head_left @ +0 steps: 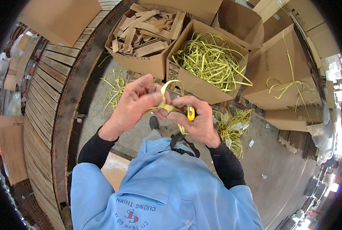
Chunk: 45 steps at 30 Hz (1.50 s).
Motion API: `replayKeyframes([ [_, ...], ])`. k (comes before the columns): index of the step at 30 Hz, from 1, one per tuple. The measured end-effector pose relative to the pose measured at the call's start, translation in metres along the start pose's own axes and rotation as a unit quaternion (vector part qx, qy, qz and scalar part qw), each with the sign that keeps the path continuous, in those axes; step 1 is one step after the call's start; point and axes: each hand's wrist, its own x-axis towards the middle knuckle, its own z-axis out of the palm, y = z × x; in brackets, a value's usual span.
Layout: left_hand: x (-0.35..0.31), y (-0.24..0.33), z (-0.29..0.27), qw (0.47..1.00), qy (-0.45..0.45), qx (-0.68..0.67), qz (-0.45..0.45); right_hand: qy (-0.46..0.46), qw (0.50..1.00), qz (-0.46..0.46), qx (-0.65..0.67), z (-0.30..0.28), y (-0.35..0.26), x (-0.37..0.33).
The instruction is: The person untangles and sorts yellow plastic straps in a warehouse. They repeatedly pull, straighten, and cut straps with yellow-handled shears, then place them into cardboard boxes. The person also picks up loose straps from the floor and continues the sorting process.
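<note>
Between my two hands, in front of my chest, is a looped length of yellow-green strapping band (164,90). My left hand (134,101) is closed on the band, its fingers partly blurred and hidden behind the loop. My right hand (199,119) grips a yellow utility knife (191,113) in the palm, its handle end showing between the fingers. The right thumb and fingertips also meet the band near the left fingers. Whether the knife's blade is out cannot be seen.
Ahead stand a carton (140,63) of cardboard strips and a carton (207,90) heaped with yellow-green strapping. More band (234,132) lies on the floor at right. A slatted conveyor (40,103) curves along my left. Large cartons (280,73) stand at right.
</note>
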Motion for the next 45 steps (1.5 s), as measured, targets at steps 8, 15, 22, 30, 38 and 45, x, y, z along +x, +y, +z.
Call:
replayKeyframes([
  [8,-0.016,0.016,0.008,0.944,-0.033,0.328,0.01,0.06,0.979,-0.158,-0.115,-0.008,-0.011,0.004],
  [15,-0.026,0.014,0.008,0.926,-0.009,0.368,0.077,-0.003,0.975,-0.18,-0.127,-0.017,0.002,0.009],
  [22,-0.028,-0.013,0.0,0.992,0.06,0.097,0.062,0.002,0.978,-0.164,-0.13,-0.001,0.008,-0.01],
  [30,-0.034,-0.039,-0.005,0.995,0.051,-0.029,0.083,-0.007,0.978,-0.166,-0.122,0.001,0.0,-0.005],
  [38,-0.029,-0.07,0.009,0.977,0.072,0.097,0.177,0.095,0.983,0.079,0.135,0.033,-0.006,-0.024],
  [45,-0.025,-0.082,0.014,0.985,0.119,0.102,0.075,0.142,0.96,0.175,0.169,0.014,-0.007,-0.016],
])
